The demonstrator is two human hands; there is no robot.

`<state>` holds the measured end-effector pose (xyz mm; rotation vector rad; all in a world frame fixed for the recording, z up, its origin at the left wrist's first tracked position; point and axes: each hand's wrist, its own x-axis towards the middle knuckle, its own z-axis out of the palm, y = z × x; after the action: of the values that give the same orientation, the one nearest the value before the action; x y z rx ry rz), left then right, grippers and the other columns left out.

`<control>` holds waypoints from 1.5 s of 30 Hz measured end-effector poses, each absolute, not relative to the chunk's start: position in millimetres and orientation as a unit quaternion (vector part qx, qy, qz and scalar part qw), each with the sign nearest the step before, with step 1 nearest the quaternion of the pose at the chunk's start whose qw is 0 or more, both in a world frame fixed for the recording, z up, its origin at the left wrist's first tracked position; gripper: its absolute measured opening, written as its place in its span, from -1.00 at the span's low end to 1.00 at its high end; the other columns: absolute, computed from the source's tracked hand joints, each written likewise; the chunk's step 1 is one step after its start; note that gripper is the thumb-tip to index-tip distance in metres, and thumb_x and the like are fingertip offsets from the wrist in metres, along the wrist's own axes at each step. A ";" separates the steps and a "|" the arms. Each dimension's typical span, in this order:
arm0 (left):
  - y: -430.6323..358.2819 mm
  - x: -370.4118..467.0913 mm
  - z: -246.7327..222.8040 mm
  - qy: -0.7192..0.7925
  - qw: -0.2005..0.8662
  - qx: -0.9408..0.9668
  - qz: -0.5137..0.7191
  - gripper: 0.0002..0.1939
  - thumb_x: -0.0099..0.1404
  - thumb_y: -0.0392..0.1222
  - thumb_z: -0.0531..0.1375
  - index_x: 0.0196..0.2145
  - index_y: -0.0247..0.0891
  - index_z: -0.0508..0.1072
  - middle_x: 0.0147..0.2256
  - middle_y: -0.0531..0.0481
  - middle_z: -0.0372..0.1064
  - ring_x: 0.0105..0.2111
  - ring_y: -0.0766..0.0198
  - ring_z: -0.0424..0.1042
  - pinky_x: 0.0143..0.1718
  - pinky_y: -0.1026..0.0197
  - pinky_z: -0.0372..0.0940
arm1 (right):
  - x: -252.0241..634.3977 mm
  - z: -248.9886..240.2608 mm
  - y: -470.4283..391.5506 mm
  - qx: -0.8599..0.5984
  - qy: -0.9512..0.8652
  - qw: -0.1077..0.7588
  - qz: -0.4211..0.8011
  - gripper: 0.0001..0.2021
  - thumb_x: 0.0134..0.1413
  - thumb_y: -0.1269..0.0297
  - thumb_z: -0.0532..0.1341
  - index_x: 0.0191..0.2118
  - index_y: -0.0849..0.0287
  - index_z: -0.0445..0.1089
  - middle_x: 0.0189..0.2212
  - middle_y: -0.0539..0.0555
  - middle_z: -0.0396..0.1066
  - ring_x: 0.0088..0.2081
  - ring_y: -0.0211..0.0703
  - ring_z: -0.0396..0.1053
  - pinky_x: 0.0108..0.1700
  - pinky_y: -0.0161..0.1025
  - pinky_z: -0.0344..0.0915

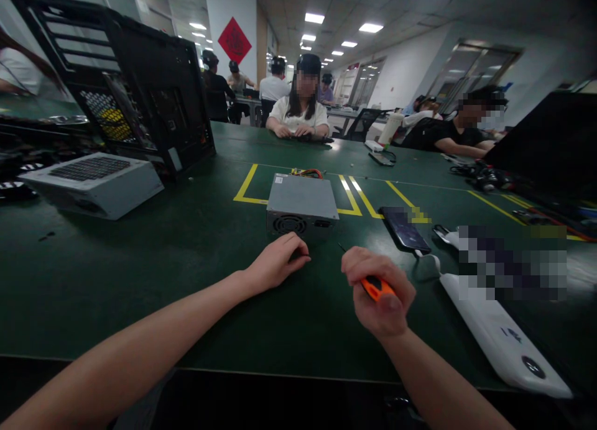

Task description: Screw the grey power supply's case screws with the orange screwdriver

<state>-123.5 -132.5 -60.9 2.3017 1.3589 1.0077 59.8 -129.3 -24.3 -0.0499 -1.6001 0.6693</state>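
A grey metal power supply (302, 197) rests on the green table, its fan grille and socket facing me and coloured wires at its back. Just in front of it, my left hand (280, 260) lies on the table, its fingers curled together; whether anything is inside them is hidden. To the right, my right hand (379, 290) is wrapped round an orange and black screwdriver (377, 288), whose thin dark shaft points toward the power supply without touching it.
Left stand a second power supply (96, 184) and an open black computer case (163, 100). Right lie a phone (405, 228), a white device (506, 337) and a dark monitor (550, 150). A person (301, 110) sits across the table (186, 262); others sit beyond.
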 end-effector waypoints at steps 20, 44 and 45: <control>-138.0 -119.0 -51.0 0.422 0.251 0.773 0.402 -0.96 0.24 -0.30 0.12 -0.32 -0.26 0.36 -0.32 0.05 0.32 -0.28 0.34 0.32 -0.22 0.26 0.23 | 49.1 -18.3 -168.3 0.055 -0.754 0.572 0.318 -0.63 0.11 0.00 -0.06 -0.52 0.16 0.22 -0.68 -0.05 0.11 -0.66 -0.33 0.09 -0.58 -0.28 0.12; -135.5 -124.9 -57.1 0.424 0.140 0.817 0.366 -0.85 0.33 -0.27 0.00 -0.23 -0.23 0.35 -0.26 0.01 0.30 -0.25 0.34 0.31 -0.22 0.28 0.23 | 48.7 -18.8 -158.0 0.032 -0.795 0.551 0.251 -0.59 0.11 -0.06 -0.06 -0.46 0.17 0.26 -0.60 0.01 0.27 -0.58 -0.25 0.28 -0.47 -0.22 0.27; -134.5 -125.9 -58.3 0.431 0.130 0.816 0.363 -0.84 0.33 -0.27 -0.01 -0.22 -0.23 0.35 -0.25 0.01 0.29 -0.26 0.34 0.31 -0.23 0.28 0.24 | 49.9 -18.7 -156.0 0.017 -0.806 0.547 0.225 -0.59 0.12 -0.07 -0.07 -0.44 0.17 0.27 -0.57 0.02 0.31 -0.54 -0.23 0.32 -0.40 -0.18 0.30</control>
<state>-125.9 -134.5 -58.3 2.3697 1.2534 1.0550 49.9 -156.0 -18.7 0.0400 -1.9102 0.5323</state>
